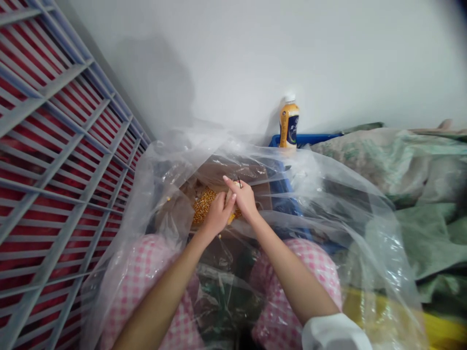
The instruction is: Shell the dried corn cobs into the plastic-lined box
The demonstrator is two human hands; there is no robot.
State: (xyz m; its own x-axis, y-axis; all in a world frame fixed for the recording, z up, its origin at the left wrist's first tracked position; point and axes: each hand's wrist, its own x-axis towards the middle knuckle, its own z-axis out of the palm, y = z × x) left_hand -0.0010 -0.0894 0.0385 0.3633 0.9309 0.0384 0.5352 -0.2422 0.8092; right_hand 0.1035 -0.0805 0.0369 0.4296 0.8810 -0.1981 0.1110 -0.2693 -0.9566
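Pale grey wall (233, 63) rises behind a brown, cardboard-like box (250, 171), over whose edges a clear, crinkled plastic sheet (144, 177) spreads, down onto two knees in pink-and-white checked trousers (304, 262). Loose golden corn kernels (203, 206) lie heaped inside the box, left of its middle. Above them the left hand (218, 214) and right hand (245, 198) meet, the grip of each curled, and together they pinch a small yellow piece (231, 219), probably a corn cob, mostly hidden by the fingers. What the thin dark sliver (240, 182) by the right fingers is, I cannot tell. Stray kernels seem likely if a push comes too hard: one pale speck (168, 199) already sits toward the box's left edge. Shifting knees could drag the sheet and spill whatever its folds catch. An orange-and-white bottle with a dark label (289, 124) stands by the back left corner of a blue plastic crate (321, 139); a tug on the nearby plastic might topple it.
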